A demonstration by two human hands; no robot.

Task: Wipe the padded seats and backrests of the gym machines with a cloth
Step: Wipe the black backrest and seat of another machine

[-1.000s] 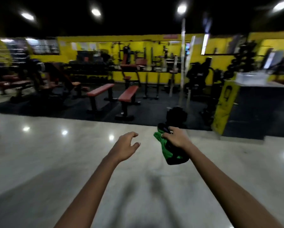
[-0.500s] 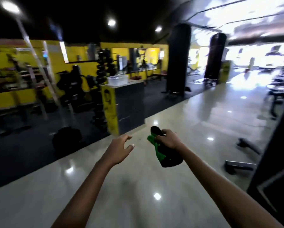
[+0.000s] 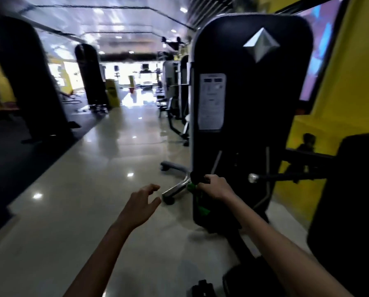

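My right hand (image 3: pixel 214 188) grips a bunched green and black cloth (image 3: pixel 198 202), which hangs below the fist in front of a tall black gym machine (image 3: pixel 252 108). My left hand (image 3: pixel 141 203) is held out beside it with loosely spread fingers, holding nothing. A dark padded part (image 3: pixel 350 200) of the machine fills the right edge, joined by a bar with a chrome end (image 3: pixel 253 177). Another dark pad (image 3: pixel 247 279) shows at the bottom, under my right forearm.
Shiny pale tiled floor (image 3: pixel 93 189) runs ahead as an aisle. More machines (image 3: pixel 175 97) line its right side along a yellow wall (image 3: pixel 348 86). Black pillars (image 3: pixel 89 76) and a dark mat area (image 3: pixel 12 155) lie to the left. A chrome machine foot (image 3: pixel 175 189) juts onto the floor.
The view has swung right, from the benches and open floor to the black machine close in front. Both hands keep the same pose, the right one still holding the cloth.
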